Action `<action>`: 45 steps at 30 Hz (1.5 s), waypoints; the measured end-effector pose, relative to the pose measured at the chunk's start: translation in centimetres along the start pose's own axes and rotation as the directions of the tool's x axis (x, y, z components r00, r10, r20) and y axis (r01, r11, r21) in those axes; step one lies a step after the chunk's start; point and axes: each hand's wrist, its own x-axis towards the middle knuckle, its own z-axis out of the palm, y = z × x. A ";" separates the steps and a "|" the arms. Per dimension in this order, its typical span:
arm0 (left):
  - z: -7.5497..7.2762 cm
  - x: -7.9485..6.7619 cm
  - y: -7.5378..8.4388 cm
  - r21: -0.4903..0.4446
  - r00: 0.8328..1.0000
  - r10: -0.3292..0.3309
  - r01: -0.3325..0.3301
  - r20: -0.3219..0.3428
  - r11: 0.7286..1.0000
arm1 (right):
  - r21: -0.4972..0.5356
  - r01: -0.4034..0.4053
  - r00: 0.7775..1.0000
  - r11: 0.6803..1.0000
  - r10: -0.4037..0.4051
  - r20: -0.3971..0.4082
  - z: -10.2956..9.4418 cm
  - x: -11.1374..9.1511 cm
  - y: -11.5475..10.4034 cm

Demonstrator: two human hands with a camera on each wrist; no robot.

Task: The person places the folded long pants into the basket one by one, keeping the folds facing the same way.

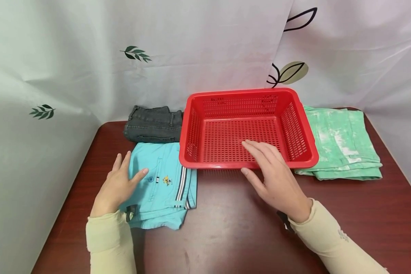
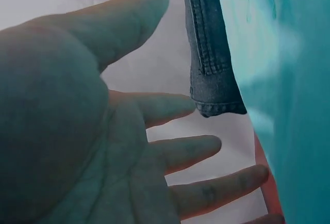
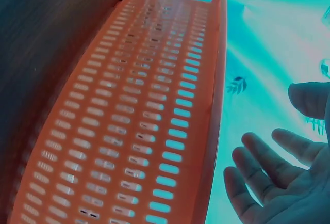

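White cloth [image 1: 209,45] with leaf prints hangs behind and to both sides of the tabletop [image 1: 219,232], which is dark reddish brown and glossy. The red basket [image 1: 212,166] sits towards the back of it, upright, its slotted floor and walls showing, with folded clothes on either side. Just to its right lie the green pants [image 1: 342,140], tie-dyed with white patches and folded flat. To its left, the blue pants [image 1: 164,190] lie folded nearer the front, their upper right corner running up to the basket's corner. Behind them, beside the basket's left wall, are the dark pants [image 1: 154,123], folded into a compact bundle.

Two pale yellow sleeves [image 1: 107,239] reach in from the front. The right hand [image 1: 277,184] hovers by the basket's near rim; the right wrist view shows a gap between its fingers and the rim. Its grip is loose, thumb apart from nearly straight fingers, holding nothing. The left hand [image 1: 114,188] is at the blue pants' left edge, its grip spread wide with nothing in it; whether it touches the cloth I cannot tell.

Smallest are the blue pants' striped band [image 1: 182,184] and yellow cartoon patch [image 1: 166,180].
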 end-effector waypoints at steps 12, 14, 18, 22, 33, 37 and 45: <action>-0.3 0.0 -1.3 -0.011 1.000 -0.019 0.019 0.022 1.000 | 0.087 0.097 0.993 0.991 -0.103 0.056 1.2 -0.3 -1.7; -0.2 0.0 -1.5 -0.007 0.999 -0.025 0.025 0.033 1.000 | 0.095 0.105 0.990 0.990 -0.113 0.081 1.5 -0.4 -1.9; -0.2 -0.1 -1.8 0.005 0.997 -0.047 0.047 0.055 0.999 | 0.120 0.125 0.982 0.985 -0.140 0.125 2.3 -0.5 -2.3; -0.3 -0.2 -1.9 0.013 0.995 -0.071 0.070 0.072 0.997 | 0.126 0.133 0.977 0.983 -0.152 0.151 3.0 -0.6 -2.6; -0.2 0.0 -2.2 0.012 0.982 -0.125 0.125 0.138 0.992 | 0.091 0.070 0.943 0.993 -0.096 0.318 5.1 -0.3 -3.7; -0.2 0.0 -2.1 0.013 0.981 -0.129 0.128 0.148 0.992 | 0.108 0.059 0.932 0.992 -0.094 0.350 6.0 -0.2 -4.0; -0.2 0.0 -2.2 0.015 0.980 -0.129 0.128 0.154 0.992 | 0.157 -0.093 0.912 0.983 0.021 0.409 7.8 -0.3 -4.7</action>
